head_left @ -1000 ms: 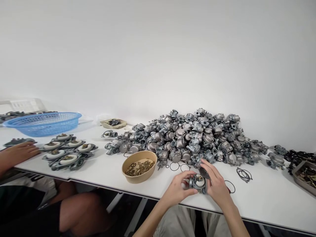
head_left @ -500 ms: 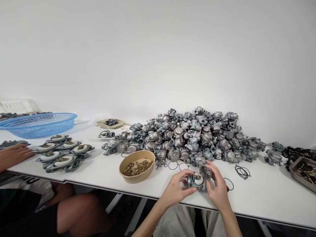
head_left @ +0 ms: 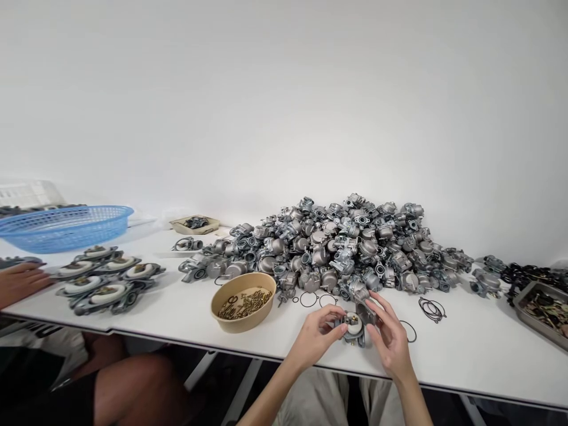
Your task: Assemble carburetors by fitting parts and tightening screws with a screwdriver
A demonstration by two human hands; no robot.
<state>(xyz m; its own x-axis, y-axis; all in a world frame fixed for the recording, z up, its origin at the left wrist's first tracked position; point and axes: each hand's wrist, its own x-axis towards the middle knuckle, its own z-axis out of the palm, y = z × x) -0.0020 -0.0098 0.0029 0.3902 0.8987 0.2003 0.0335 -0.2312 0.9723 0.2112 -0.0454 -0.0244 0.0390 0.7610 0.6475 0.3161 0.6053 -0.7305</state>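
Note:
My left hand [head_left: 317, 337] is closed around the side of a carburetor body [head_left: 354, 337] near the table's front edge. Its white ring-shaped float [head_left: 354, 323] faces up, with a small brass part in the middle. In my right hand [head_left: 390, 337] is a grey metal float bowl [head_left: 364, 312], tilted with its hollow side towards the carburetor body. The bowl stands just right of the float; whether the two touch I cannot tell. Thin black O-rings [head_left: 309, 300] lie on the table behind my hands, and another black ring [head_left: 409, 331] lies to the right of my right hand.
A large heap of carburetors [head_left: 328, 242] rises behind my hands. To the left stand a tan bowl of brass parts [head_left: 243, 303], opened carburetors with white floats [head_left: 106, 278] and a blue basket [head_left: 66, 228]. Another person's hand [head_left: 24, 284] rests far left. A metal tray [head_left: 544, 313] sits right.
The float bowl has shifted slightly left and down beside the carburetor body. My left thumb now lies closer to the float. The whole view has moved a little.

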